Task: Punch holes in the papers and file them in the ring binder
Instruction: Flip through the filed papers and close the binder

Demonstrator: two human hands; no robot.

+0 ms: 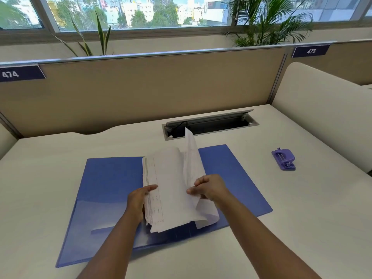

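Observation:
A blue ring binder (pixel 106 182) lies open and flat on the white desk. Over its middle I hold a stack of white papers (pixel 171 190), the top sheets bent upward and curling. My left hand (pixel 138 200) grips the stack's left edge, where faint printed lines show. My right hand (pixel 209 188) pinches the right side of the sheets, with one sheet standing up behind it. The binder's rings are hidden under the papers. A purple hole punch (pixel 283 159) sits apart on the desk to the right.
A grey cable tray (pixel 209 123) with a raised lid is sunk into the desk (pixel 302 208) behind the binder. A beige partition (pixel 161 87) closes the back, a curved white divider (pixel 322 109) the right side. Plants stand behind the partition.

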